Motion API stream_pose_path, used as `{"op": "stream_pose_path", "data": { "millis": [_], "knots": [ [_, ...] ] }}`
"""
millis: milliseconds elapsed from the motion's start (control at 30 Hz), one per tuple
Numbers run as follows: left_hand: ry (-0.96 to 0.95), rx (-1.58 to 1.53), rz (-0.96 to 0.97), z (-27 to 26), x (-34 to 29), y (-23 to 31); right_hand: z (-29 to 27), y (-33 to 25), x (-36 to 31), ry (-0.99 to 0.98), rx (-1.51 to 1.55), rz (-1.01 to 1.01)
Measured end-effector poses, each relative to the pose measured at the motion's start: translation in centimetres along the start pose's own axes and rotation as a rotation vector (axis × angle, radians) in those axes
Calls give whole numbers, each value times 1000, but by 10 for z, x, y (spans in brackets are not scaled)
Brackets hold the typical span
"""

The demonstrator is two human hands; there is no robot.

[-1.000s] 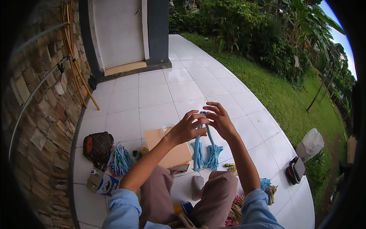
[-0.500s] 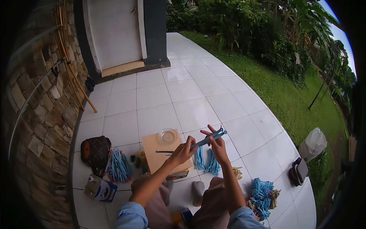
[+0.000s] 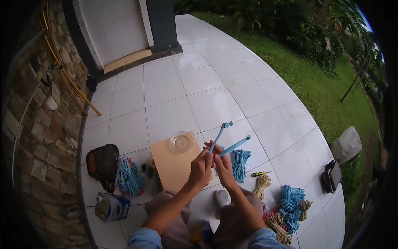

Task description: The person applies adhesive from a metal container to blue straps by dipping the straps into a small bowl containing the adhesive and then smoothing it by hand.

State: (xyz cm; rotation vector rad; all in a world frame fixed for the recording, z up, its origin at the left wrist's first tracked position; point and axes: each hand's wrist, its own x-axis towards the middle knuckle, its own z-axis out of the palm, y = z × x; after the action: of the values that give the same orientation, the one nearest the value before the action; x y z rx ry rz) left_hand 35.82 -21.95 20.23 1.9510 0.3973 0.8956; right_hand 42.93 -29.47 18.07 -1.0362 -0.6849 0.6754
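Note:
My left hand (image 3: pixel 201 171) and my right hand (image 3: pixel 224 169) come together above the right edge of a tan board (image 3: pixel 169 162). Both are closed on light blue cords (image 3: pixel 234 147) with small knobbed ends. Two lengths stick out beyond my fingers and spread apart in a V; the parts inside my grip are hidden. On the board stands a round clear dish (image 3: pixel 181 142). Just right of my hands, a bundle of blue cords (image 3: pixel 240 165) lies on the tiles, partly covered by my right hand's side.
A yellow-and-black screwdriver (image 3: pixel 259 174), a beige cord bundle (image 3: pixel 262 186) and a pile of blue bundles (image 3: pixel 292 207) lie to the right. At left are a brown bag (image 3: pixel 101 164), blue-and-pink cords (image 3: pixel 129 176) and a blue-and-white can (image 3: pixel 112 206).
My hands have moved closer together and slightly down. The blue cords, earlier held nearly side by side, now spread apart at their far ends. The view has shifted.

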Motion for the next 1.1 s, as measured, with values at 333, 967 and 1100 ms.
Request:
{"op": "stream_pose_path", "data": {
  "millis": [333,967,1100],
  "knots": [
    [150,-634,-267,-32,27,10,-2,-32,0,170,265,-83],
    [46,-260,-529,-42,2,-138,-115,79,76,-359,-266,399],
    [153,-360,-570,-38,-14,-168,-102,106,72,-339,-149,452]
  ]
}}
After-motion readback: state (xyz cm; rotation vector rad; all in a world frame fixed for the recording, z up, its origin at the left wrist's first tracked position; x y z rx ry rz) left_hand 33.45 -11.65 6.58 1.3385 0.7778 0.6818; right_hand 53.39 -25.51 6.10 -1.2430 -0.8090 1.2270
